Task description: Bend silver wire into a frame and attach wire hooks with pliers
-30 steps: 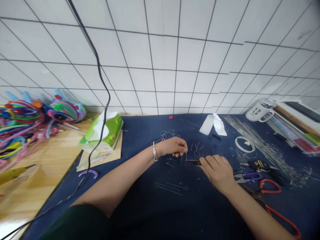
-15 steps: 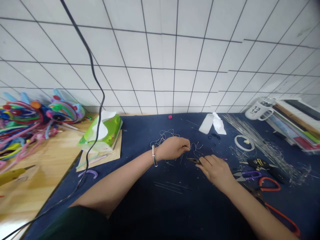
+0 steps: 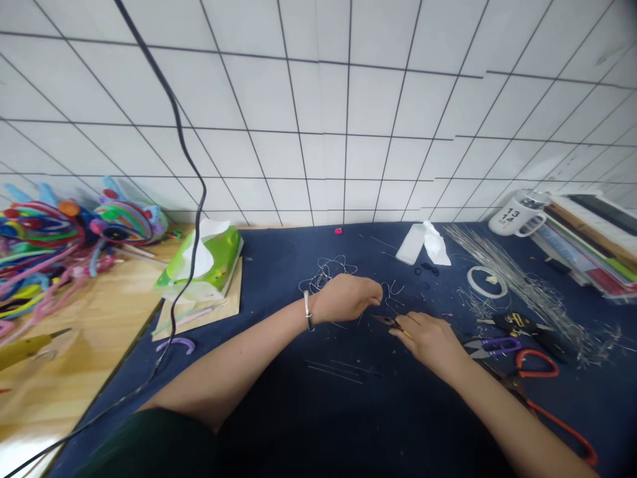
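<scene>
White mug (image 3: 516,216) reads "13 14" (small print illegible) | right hand (image 3: 432,342) clasps pliers (image 3: 387,321)

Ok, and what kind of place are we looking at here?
Probably a small craft workbench: a bundle of thin wires and orange-handled cutters lie on the dark blue cloth, with colorful fuzzy-stem figures to the left.

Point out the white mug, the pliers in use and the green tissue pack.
White mug (image 3: 508,220): head view, on its printed side.
Pliers (image 3: 385,320): head view, on the metal jaws.
Green tissue pack (image 3: 220,257): head view, on its green top.
</scene>
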